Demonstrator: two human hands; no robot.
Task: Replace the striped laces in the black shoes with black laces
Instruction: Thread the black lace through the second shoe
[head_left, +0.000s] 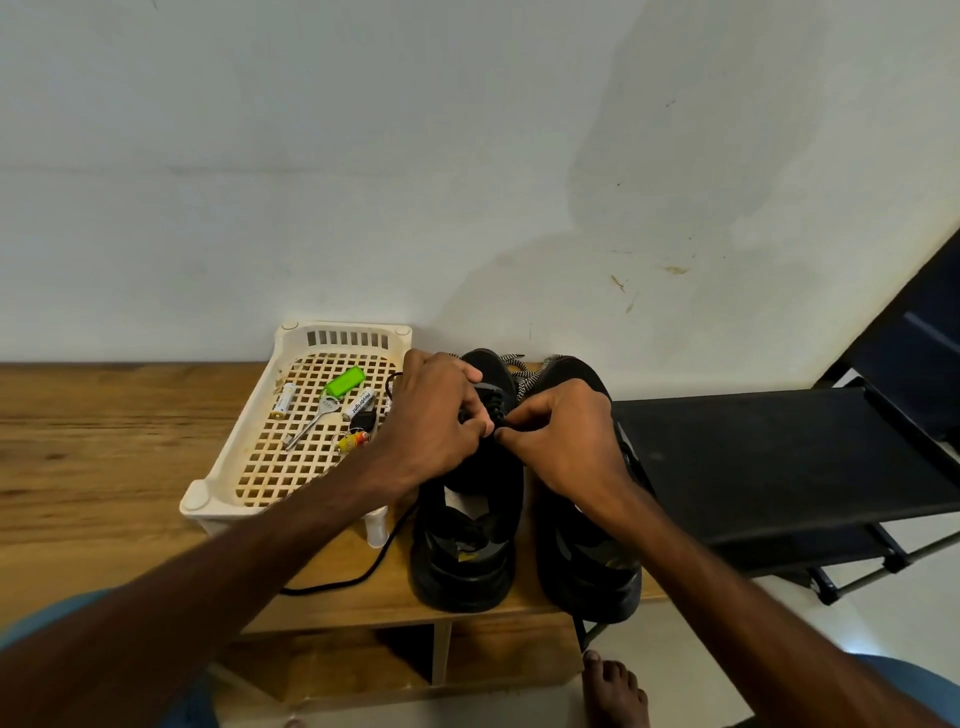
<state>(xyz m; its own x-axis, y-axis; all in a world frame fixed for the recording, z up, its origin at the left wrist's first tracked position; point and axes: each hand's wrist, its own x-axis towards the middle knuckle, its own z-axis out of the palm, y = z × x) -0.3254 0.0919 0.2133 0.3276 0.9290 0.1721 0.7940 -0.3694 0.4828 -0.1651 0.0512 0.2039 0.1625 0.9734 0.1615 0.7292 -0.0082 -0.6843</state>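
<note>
Two black shoes stand side by side on a wooden cabinet, toes toward the wall. Over the laces of the left shoe (467, 540), my left hand (434, 421) grips the shoe's upper near the eyelets. My right hand (561, 441) pinches a black lace end at the same spot. The right shoe (587, 566) lies partly under my right wrist. Striped black-and-white laces (524, 376) lie between the two toes. A loose black lace (363, 571) trails from under the basket across the wood.
A cream plastic basket (244, 467) to the left holds batteries, a key and a green tag. A black rack shelf (779, 457) stands to the right. The cabinet's front edge (395, 618) is near me. A bare foot (613, 691) rests on the floor below.
</note>
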